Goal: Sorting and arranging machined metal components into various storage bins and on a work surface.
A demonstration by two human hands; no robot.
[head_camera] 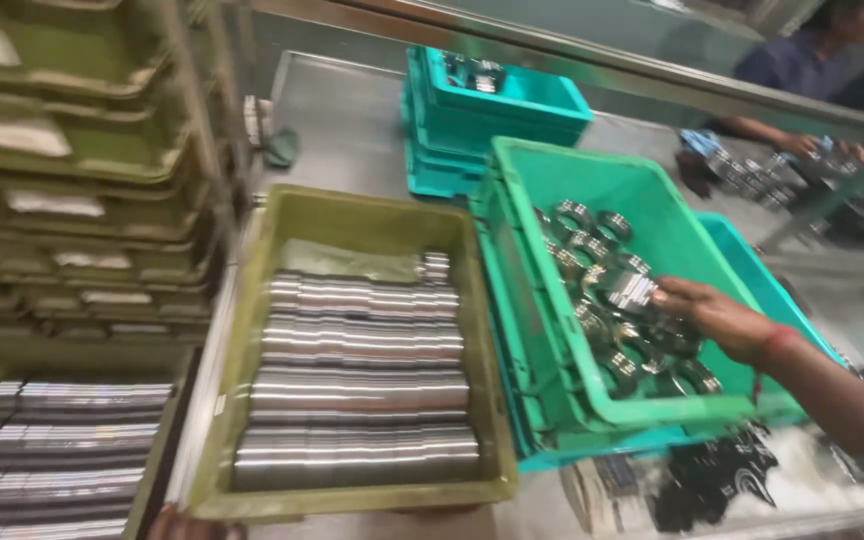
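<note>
My right hand (720, 318) reaches into a green plastic crate (542, 210) that holds several loose shiny metal rings (592, 235). Its fingers close on a short stack of these rings (630, 290) near the crate's middle. An olive crate (252, 300) to the left is filled with rows of the same rings (357, 385) packed on edge. Only a sliver of my left hand (180, 524) shows at the bottom edge, against the olive crate's front rim; its fingers are hidden.
Olive crates (62, 140) are stacked at the left, and another full one (52, 450) sits below. Teal crates (497, 110) stand behind the green one. A second person's hands (802, 145) work on rings at the far right. Black parts (712, 475) lie on paper.
</note>
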